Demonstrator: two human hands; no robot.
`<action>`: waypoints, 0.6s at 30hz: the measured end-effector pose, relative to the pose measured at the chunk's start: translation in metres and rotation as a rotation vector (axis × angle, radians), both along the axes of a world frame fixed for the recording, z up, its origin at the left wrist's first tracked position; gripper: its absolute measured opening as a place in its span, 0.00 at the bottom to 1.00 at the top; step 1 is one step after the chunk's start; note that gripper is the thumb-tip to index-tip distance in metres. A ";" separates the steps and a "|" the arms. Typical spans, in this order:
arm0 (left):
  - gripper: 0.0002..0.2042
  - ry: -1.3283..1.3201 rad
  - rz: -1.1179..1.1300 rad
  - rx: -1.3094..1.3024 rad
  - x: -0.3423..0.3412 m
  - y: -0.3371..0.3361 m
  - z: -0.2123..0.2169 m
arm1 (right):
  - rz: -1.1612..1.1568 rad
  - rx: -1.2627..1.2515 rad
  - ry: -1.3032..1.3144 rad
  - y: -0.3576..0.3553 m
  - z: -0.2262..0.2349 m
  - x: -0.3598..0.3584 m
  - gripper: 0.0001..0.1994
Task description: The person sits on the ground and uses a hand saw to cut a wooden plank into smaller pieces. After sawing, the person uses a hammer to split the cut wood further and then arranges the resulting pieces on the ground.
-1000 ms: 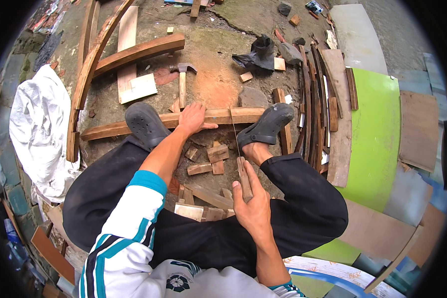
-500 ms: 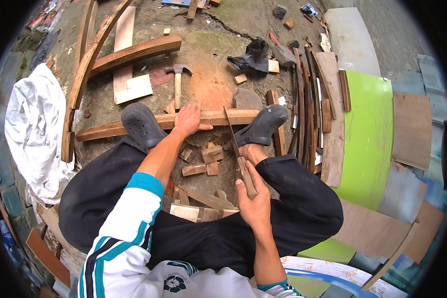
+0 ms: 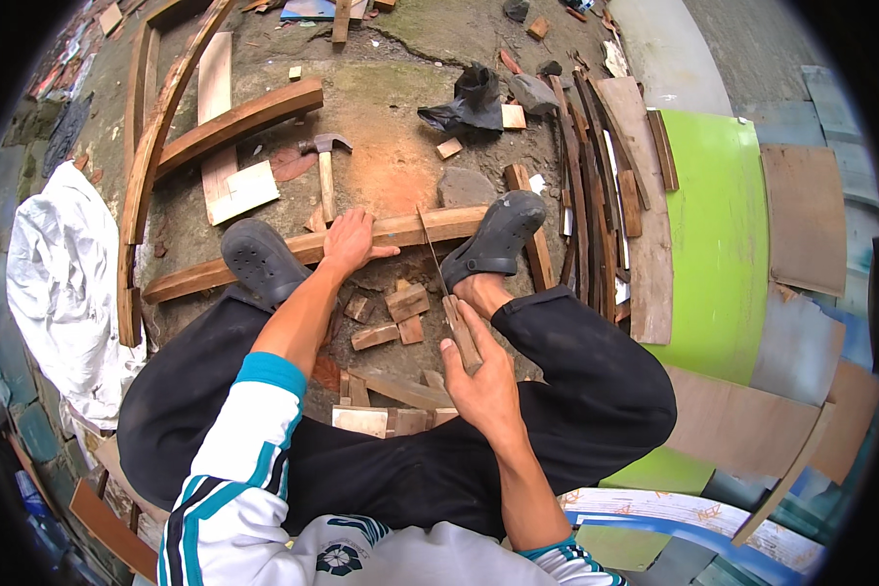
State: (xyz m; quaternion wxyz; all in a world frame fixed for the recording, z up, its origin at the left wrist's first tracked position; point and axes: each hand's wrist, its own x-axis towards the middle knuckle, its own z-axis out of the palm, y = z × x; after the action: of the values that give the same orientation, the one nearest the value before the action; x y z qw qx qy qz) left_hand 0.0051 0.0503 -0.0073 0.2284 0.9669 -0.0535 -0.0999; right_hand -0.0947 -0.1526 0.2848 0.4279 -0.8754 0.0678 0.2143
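Note:
A long wooden beam (image 3: 405, 230) lies crosswise on the ground under my feet, which are in dark grey clogs (image 3: 503, 232). My left hand (image 3: 350, 241) grips the beam from above between the two feet, fingers over its far edge and thumb stretched along it. In my right hand (image 3: 484, 383) is the wooden handle of a handsaw (image 3: 433, 246), fingers closed round it. The narrow blade points away from me and crosses the beam between my left hand and the right clog. How deep the blade sits in the wood I cannot tell.
Short wood offcuts (image 3: 407, 303) lie between my legs. A claw hammer (image 3: 326, 176) rests beyond the beam. Curved timbers (image 3: 239, 122) lie at the far left beside a white cloth sack (image 3: 68, 283). Wood strips (image 3: 596, 195) and a green board (image 3: 718, 234) are on the right.
The whole view has shifted slightly, so most things sit further left. Both hands keep their holds, and the saw still lies across the beam, with little clear movement against it.

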 end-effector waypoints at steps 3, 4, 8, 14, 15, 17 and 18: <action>0.43 -0.011 -0.011 0.003 -0.001 -0.003 0.000 | 0.029 -0.027 -0.158 0.002 -0.072 0.045 0.25; 0.43 -0.011 -0.026 0.002 0.004 -0.008 0.005 | -0.022 -0.027 -0.185 0.005 -0.097 0.065 0.26; 0.43 -0.035 -0.027 0.029 -0.002 -0.010 0.005 | 0.052 -0.150 0.011 0.018 -0.087 0.075 0.28; 0.41 -0.080 -0.022 0.036 -0.002 -0.002 -0.006 | 0.015 0.035 0.004 -0.010 0.003 -0.001 0.26; 0.41 -0.076 -0.024 0.042 -0.002 -0.004 -0.006 | 0.013 0.027 -0.052 -0.013 -0.006 0.003 0.26; 0.41 -0.069 -0.029 0.060 -0.002 -0.005 -0.005 | 0.006 0.015 -0.165 -0.012 -0.051 0.029 0.27; 0.41 -0.129 -0.027 0.063 -0.001 -0.006 -0.008 | -0.002 -0.009 -0.166 -0.008 -0.083 0.049 0.27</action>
State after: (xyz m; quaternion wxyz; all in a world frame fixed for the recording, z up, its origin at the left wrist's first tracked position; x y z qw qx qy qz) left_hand 0.0041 0.0443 -0.0153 0.1925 0.9773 -0.0779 -0.0422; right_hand -0.0455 -0.1602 0.2017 0.4284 -0.8919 0.0340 0.1404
